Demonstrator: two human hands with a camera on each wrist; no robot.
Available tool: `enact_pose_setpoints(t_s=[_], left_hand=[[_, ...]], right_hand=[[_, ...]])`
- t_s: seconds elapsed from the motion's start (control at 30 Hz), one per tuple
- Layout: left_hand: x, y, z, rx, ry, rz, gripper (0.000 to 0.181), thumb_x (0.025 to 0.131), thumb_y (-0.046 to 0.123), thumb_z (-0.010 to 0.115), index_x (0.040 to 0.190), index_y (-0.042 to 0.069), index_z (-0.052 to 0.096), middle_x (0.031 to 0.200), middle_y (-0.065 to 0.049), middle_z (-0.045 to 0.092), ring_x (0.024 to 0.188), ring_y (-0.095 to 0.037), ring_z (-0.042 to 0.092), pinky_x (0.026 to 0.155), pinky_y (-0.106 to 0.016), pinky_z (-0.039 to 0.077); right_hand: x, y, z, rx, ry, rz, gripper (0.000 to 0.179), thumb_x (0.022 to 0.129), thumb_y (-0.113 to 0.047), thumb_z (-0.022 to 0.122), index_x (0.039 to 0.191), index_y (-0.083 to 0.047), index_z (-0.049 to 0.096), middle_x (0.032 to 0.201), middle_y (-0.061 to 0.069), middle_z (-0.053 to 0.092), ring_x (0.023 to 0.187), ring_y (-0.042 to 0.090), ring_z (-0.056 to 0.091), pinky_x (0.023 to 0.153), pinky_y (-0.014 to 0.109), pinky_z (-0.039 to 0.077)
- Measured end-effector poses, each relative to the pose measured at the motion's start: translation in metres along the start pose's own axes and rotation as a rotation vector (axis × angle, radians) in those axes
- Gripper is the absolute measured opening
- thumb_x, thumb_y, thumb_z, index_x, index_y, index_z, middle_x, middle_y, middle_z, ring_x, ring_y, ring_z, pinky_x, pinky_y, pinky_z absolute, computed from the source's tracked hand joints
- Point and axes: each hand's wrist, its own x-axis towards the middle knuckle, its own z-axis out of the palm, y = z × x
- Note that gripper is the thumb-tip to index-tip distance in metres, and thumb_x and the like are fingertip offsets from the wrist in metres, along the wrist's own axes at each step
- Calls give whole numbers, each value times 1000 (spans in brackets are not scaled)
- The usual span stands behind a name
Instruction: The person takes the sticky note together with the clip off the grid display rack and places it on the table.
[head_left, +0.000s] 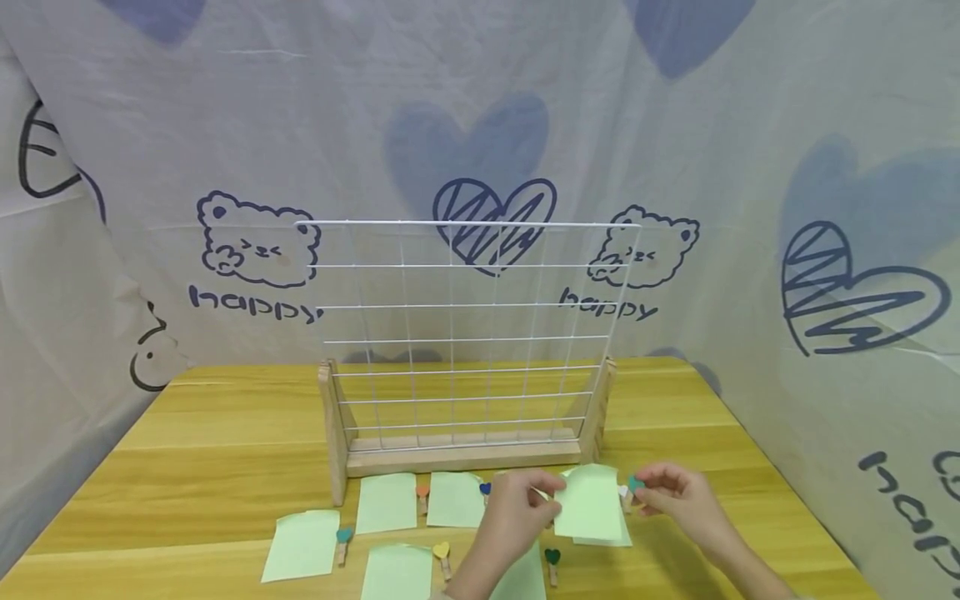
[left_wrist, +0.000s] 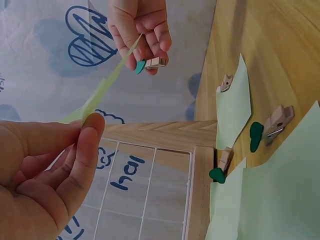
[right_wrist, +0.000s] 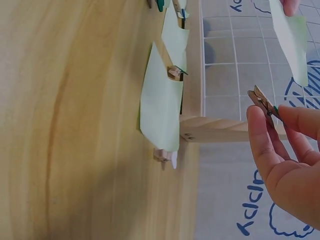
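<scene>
My left hand (head_left: 517, 512) pinches a pale green paper note (head_left: 588, 502) between thumb and fingers, raised above another note on the table. To its right, my right hand (head_left: 686, 504) pinches a small wooden clothespin (right_wrist: 263, 105) with a teal heart on it. The right wrist view shows the clothespin apart from the held note. In front of both hands stands a white wire grid (head_left: 452, 340) in a wooden base (head_left: 465, 457).
More green notes (head_left: 386, 504) lie before the base, with small heart clothespins beside them: orange (head_left: 423, 497), teal (head_left: 343, 546), yellow (head_left: 442, 560) and dark green (head_left: 552, 565). A white-heart clothespin (right_wrist: 162, 156) lies near the right-hand note. Behind the wooden table (head_left: 187, 467) hangs a printed cloth (head_left: 360, 125).
</scene>
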Motion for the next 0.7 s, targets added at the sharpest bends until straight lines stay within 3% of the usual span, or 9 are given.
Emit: enact_pose_setpoints(t_s=[0.17, 0.43, 0.7], left_hand=[[0, -4, 4, 36, -14, -5, 19, 70, -12, 65, 86, -1, 68, 74, 0, 63, 50, -5, 53, 45, -16, 45], [-1, -11, 9, 65, -88, -9, 17, 70, -10, 66, 84, -1, 67, 75, -4, 64, 54, -6, 54, 47, -17, 46], [-3, -16, 12, 42, -158, -39, 16, 69, -14, 64, 82, -4, 67, 77, -5, 63, 55, -6, 53, 48, -18, 48]], right_hand=[[-2, -6, 1, -47, -33, 102, 25, 82, 1, 58, 99, 19, 49, 88, 16, 60, 72, 15, 60, 64, 33, 52], [-5, 7, -7, -61, -121, 110, 26, 83, 1, 58, 96, 22, 48, 86, 25, 59, 71, 15, 60, 62, 34, 52], [-8, 17, -12, -58, -188, 187, 29, 85, -3, 57, 99, 20, 47, 85, 18, 59, 72, 16, 59, 63, 32, 52]])
